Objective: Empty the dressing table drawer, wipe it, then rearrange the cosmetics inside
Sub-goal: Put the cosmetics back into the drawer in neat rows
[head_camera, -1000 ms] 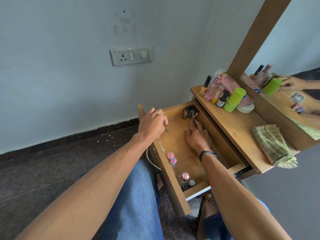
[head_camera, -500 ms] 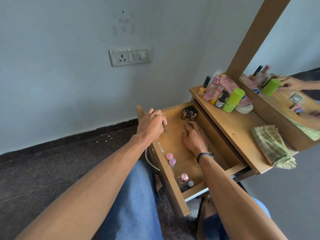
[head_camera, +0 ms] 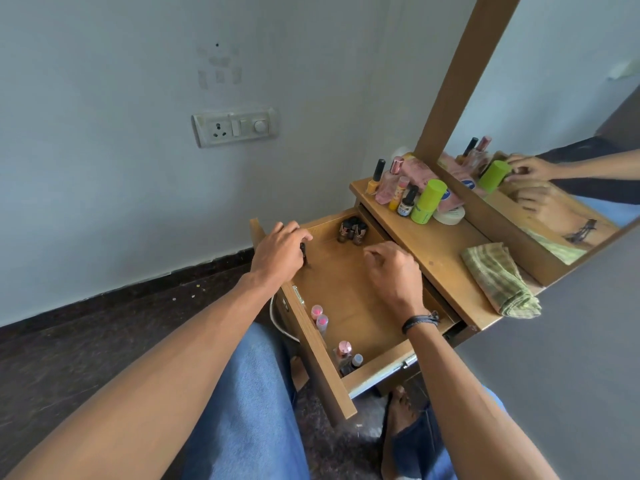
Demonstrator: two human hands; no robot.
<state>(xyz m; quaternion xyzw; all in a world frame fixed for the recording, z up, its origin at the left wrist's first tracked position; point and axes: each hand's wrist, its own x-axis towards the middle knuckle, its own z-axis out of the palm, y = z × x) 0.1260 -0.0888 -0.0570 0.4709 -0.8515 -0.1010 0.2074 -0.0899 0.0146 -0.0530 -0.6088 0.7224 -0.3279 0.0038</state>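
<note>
The left hand [head_camera: 282,249] sat over the front edge of the open drawer [head_camera: 346,292], its fingers curled round a small dark stick [head_camera: 303,252] that pointed down into the drawer. The right hand [head_camera: 394,271], with a dark wristband [head_camera: 420,320] on it, was above the drawer's bare wooden floor with its fingers bent and drawn together. Whether they pinched anything could not be told.

Just beyond the right hand, in the drawer's far corner, a cluster of dark bottles [head_camera: 351,230] stood upright. Nearer the person than the left hand, two pink-capped tubes [head_camera: 319,316] stood against the front panel, and further back along it a rose-capped bottle [head_camera: 344,349] and a small grey-capped one [head_camera: 356,360] filled the near corner.

To the right of the right hand lay the worktop [head_camera: 433,247]. On it were a green bottle [head_camera: 427,202] among other cosmetics at the far end, and a folded green cloth [head_camera: 498,282] at the near end.
</note>
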